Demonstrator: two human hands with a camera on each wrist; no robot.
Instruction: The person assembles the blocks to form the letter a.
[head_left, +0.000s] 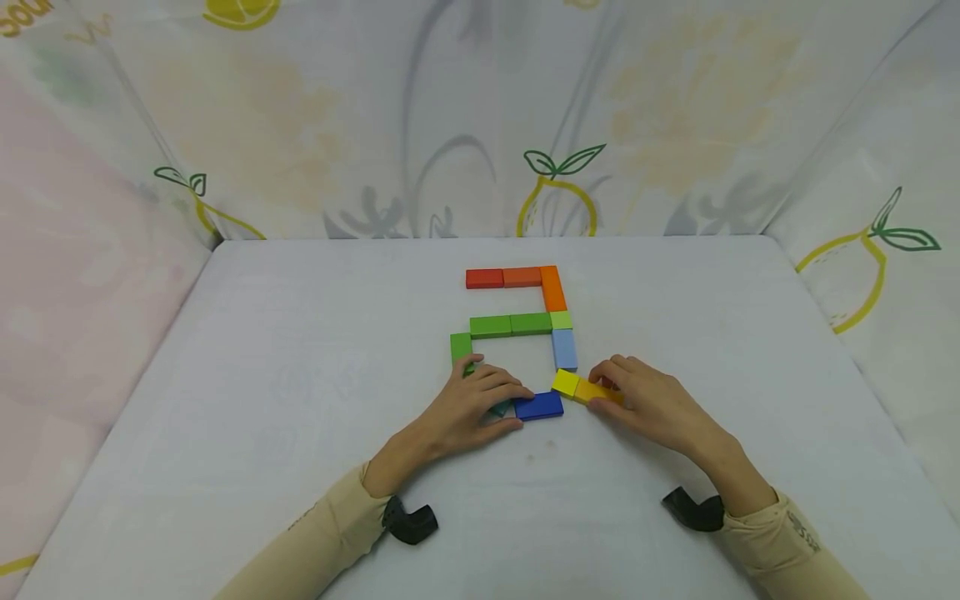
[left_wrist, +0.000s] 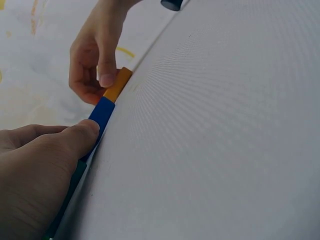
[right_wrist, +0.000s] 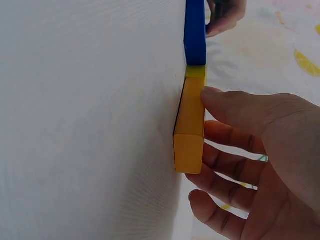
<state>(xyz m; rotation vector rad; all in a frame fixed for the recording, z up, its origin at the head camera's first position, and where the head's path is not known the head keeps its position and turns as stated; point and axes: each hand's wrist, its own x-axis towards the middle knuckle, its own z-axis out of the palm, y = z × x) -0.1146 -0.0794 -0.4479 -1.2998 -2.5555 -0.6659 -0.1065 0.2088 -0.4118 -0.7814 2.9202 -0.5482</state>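
Observation:
My left hand [head_left: 476, 407] lies over the lower left of a block outline, fingers spread across a teal block [head_left: 500, 408]. Its thumb and a fingertip hold the left end of a dark blue block [head_left: 543, 406]; in the left wrist view that thumb presses along the block's side [left_wrist: 102, 112]. With thumb and fingers on its two long sides, my right hand [head_left: 652, 402] pinches an amber block [right_wrist: 192, 110]. That block lies slanted, its far end against a small yellow block [head_left: 566, 383], which sits near the dark blue block's right end and below a light blue block [head_left: 565, 349].
Above, a red block [head_left: 484, 279], an orange-red block [head_left: 522, 277] and an upright orange block [head_left: 553, 289] form a corner. Green blocks [head_left: 491, 327] make the middle row, with a light green one [head_left: 561, 320] at its right end. Everything lies on a white table [head_left: 300, 358].

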